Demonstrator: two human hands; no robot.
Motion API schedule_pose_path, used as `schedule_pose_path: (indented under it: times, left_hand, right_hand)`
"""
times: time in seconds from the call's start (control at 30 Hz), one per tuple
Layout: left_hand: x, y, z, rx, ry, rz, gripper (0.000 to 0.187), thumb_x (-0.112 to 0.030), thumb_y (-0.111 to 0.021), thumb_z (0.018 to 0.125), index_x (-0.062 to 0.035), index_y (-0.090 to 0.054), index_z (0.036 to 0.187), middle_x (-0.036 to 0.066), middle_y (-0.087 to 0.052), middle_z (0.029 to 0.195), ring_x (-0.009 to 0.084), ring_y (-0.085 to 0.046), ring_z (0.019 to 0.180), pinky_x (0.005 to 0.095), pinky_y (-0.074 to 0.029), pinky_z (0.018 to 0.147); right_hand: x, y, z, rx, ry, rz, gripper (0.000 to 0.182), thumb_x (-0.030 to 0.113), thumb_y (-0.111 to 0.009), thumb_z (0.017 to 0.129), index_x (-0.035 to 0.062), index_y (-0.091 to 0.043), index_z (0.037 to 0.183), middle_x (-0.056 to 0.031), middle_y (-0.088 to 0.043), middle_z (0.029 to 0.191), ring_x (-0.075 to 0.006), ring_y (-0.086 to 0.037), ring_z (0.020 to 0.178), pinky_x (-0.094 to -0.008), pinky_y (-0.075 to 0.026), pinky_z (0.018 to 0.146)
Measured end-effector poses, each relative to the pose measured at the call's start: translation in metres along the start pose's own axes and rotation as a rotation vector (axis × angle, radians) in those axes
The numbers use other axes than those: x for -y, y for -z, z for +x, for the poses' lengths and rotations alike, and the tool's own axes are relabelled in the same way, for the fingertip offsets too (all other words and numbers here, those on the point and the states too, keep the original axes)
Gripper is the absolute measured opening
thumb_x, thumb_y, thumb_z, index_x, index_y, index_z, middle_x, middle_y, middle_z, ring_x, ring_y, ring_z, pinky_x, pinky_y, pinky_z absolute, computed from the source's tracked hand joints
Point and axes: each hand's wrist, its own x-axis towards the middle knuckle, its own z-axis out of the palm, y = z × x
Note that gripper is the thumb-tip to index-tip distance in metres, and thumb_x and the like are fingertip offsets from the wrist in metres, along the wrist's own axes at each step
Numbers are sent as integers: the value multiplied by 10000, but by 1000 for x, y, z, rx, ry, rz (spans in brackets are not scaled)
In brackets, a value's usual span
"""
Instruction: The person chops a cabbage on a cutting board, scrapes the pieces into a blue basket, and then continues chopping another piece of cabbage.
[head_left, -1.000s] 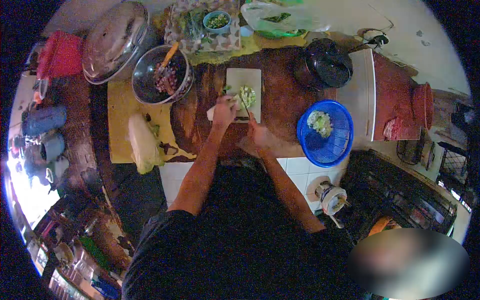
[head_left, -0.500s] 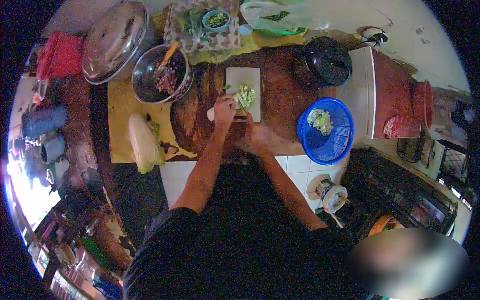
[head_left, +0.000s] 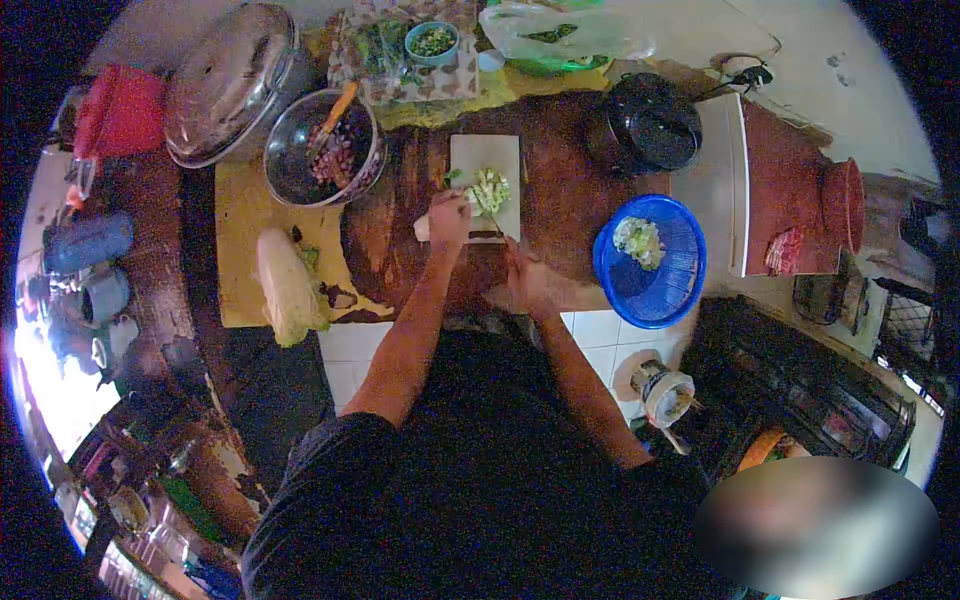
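Observation:
A white cutting board [head_left: 486,152] lies on the brown table. Chopped pale green vegetable [head_left: 491,192] is piled on its middle. My left hand [head_left: 450,217] is closed on a pale vegetable piece [head_left: 422,229] at the board's left edge. Fingers wrapped round its handle, my right hand [head_left: 527,280] holds a knife [head_left: 496,225] whose blade reaches the board beside the pile. To the right stands a blue basket [head_left: 652,300] with chopped vegetable [head_left: 639,243] inside. A whole pale cabbage [head_left: 284,285] rests at the left on the yellow surface.
A steel bowl [head_left: 285,182] with chopped reddish pieces and a wooden spatula [head_left: 340,108] stands at the left, near a large metal lid [head_left: 228,85]. Behind are an egg tray [head_left: 380,83] with a small blue bowl [head_left: 432,58], a plastic bag [head_left: 570,32] and a black pot [head_left: 655,130].
My right hand, blurred before, has moved slightly right and down with the knife and shows more clearly. My left hand is nearly in the same place.

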Motion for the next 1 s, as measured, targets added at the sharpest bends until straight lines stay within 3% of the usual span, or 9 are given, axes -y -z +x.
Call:
schedule_pose_path:
  times: [0.23,0.33,0.47,0.53,0.67,0.77,0.87,0.93,1.0]
  left_hand:
    - [1,13,5,48,-104,12,117,-89,-723,709,-69,-707,823,89,-659,1060,315,-573,1051,416,-469,922]
    - [4,20,5,61,-164,-15,129,-82,-724,699,-62,-700,823,86,-656,1064,309,-574,1050,411,-470,924]
    - [0,25,5,48,-239,48,121,-76,-714,696,-52,-678,809,99,-654,1046,318,-573,1048,408,-476,917]
    - [-1,27,7,128,-178,9,192,-84,-699,707,-65,-668,896,108,-653,1034,330,-563,1058,409,-473,914]
    - [-43,53,7,235,64,218,351,-102,-662,744,-83,-614,1092,142,-639,1045,354,-556,1060,424,-468,908]
    - [-54,53,14,-36,-204,80,462,-96,-627,779,-93,-544,1235,165,-622,1076,363,-564,1050,436,-466,903]
    - [-64,52,29,33,-436,224,418,-81,-597,808,-66,-567,1225,179,-606,1110,368,-569,1047,444,-464,906]
    - [-53,36,32,82,-319,143,382,-79,-592,813,-54,-598,1194,177,-610,1108,365,-570,1049,438,-463,908]
    - [-42,25,32,115,-234,69,332,-81,-593,814,-42,-630,1143,175,-612,1106,365,-574,1041,435,-466,904]
  right_hand:
    - [-39,-18,41,302,-135,-216,634,63,-555,856,216,-393,1450,-227,-581,674,-368,-609,574,-495,-459,531]
    - [-45,-21,55,145,126,-43,632,81,-532,866,277,-389,1450,-219,-566,657,-388,-597,566,-505,-452,521]
    - [-43,-13,49,175,55,-115,557,157,-546,892,296,-434,1419,-219,-588,681,-402,-594,563,-515,-456,529]
    - [-9,10,36,191,-68,-173,512,188,-552,904,286,-465,1399,-220,-600,686,-403,-602,566,-516,-463,535]
    - [-8,11,26,140,-23,-154,451,223,-546,921,303,-507,1363,-241,-604,689,-425,-617,597,-527,-479,553]
    - [-1,13,29,110,-44,-205,434,220,-545,922,303,-525,1347,-249,-608,697,-434,-621,610,-531,-485,562]
    - [20,23,32,64,-111,-221,417,216,-547,920,287,-543,1332,-249,-613,703,-428,-622,604,-518,-485,562]
    - [32,31,38,48,-204,-148,429,203,-545,917,271,-532,1340,-247,-618,713,-419,-627,614,-505,-486,563]
    - [11,11,45,-1,-91,-53,418,204,-554,919,247,-535,1334,-237,-613,713,-404,-627,621,-495,-482,563]
